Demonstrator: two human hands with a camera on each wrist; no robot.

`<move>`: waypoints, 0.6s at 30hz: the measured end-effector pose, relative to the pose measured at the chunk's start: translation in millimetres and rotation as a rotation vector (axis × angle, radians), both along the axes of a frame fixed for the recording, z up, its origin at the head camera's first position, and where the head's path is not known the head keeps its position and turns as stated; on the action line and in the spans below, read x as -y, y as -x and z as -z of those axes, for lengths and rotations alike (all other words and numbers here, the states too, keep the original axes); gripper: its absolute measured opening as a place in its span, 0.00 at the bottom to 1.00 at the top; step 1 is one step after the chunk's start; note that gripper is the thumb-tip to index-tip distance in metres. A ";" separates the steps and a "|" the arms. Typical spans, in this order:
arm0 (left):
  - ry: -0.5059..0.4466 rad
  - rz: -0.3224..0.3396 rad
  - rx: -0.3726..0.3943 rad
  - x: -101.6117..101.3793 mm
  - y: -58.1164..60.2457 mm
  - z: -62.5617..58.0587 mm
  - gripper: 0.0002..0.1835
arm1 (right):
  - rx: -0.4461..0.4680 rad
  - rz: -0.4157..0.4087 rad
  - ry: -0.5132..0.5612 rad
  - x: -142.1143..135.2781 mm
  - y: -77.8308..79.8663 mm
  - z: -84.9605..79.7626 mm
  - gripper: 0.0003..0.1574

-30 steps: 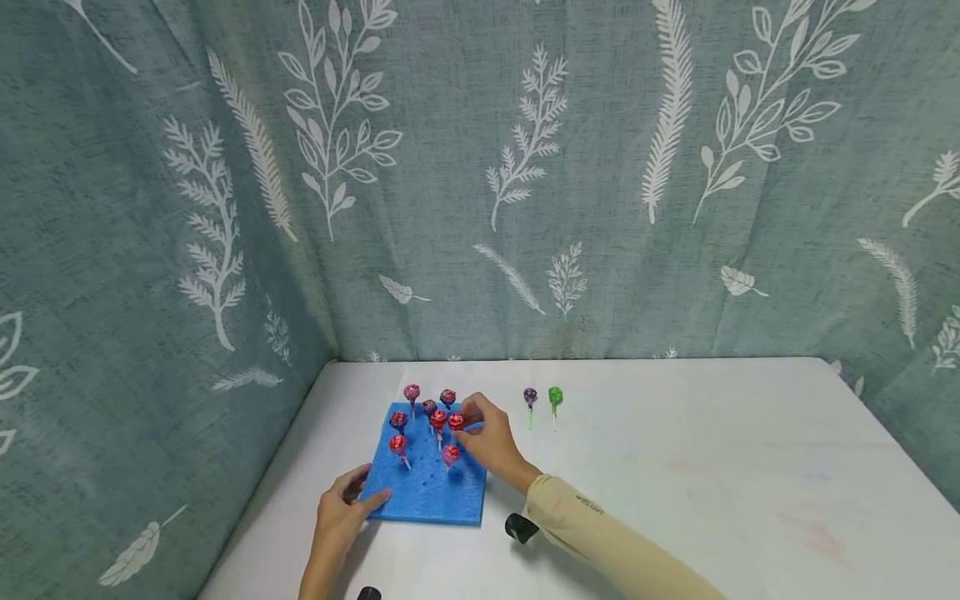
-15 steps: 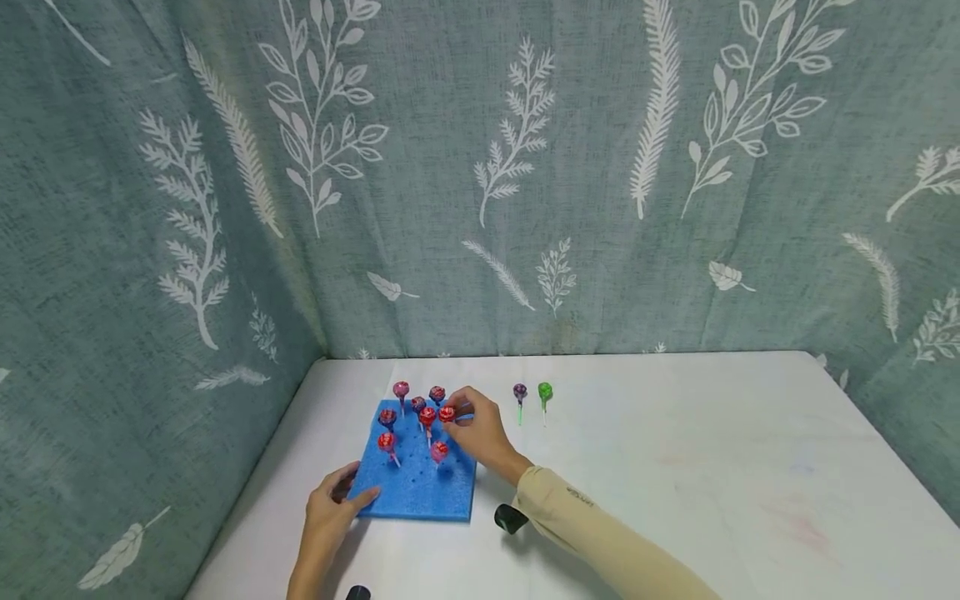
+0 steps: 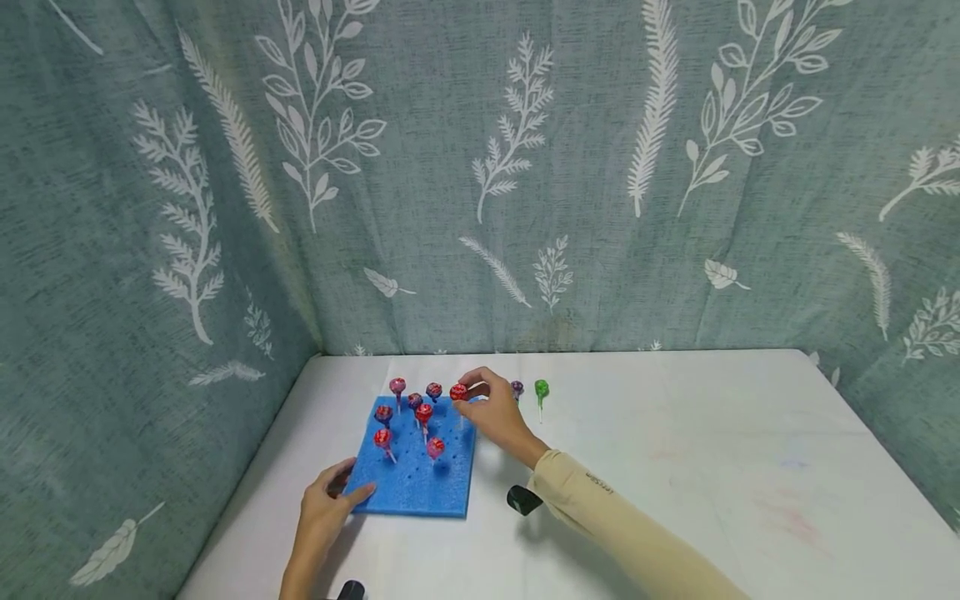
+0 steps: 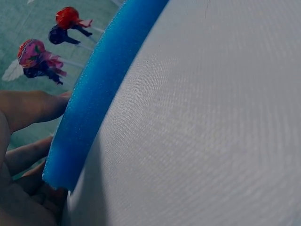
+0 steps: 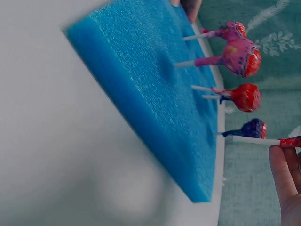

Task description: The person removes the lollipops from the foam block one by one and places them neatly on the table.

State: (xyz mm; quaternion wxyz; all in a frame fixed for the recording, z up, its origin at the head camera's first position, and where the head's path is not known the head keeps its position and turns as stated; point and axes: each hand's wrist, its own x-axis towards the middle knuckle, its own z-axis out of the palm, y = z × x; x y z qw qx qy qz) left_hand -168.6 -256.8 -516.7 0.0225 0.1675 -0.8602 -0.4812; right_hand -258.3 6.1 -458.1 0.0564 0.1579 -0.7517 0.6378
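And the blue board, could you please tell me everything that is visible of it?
The blue board is a thick, four-sided slab that looks like foam, its top dotted with small holes. It lies on the white table. Several wrapped lollipops stand in it on their sticks, some leaning. The left hand grips its left edge near the front corner.

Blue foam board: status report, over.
Left hand grips foam board at near-left corner. Right hand pinches red lollipop, stick apparently clear of board. Nothing visibly blocking.
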 end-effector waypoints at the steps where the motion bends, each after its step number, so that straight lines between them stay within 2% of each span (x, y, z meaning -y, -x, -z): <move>1: -0.006 0.007 -0.002 0.6 0.5 0.2 0.36 | 0.001 -0.004 0.006 -2.2 -0.4 -2.6 0.16; 8: -0.013 0.040 -0.025 1.8 2.3 0.6 0.34 | -0.031 0.004 0.007 -18.1 -15.9 -36.9 0.16; 18: 0.010 0.045 -0.031 3.7 0.6 -1.4 0.34 | -0.001 0.006 0.061 -35.2 -13.9 -45.5 0.19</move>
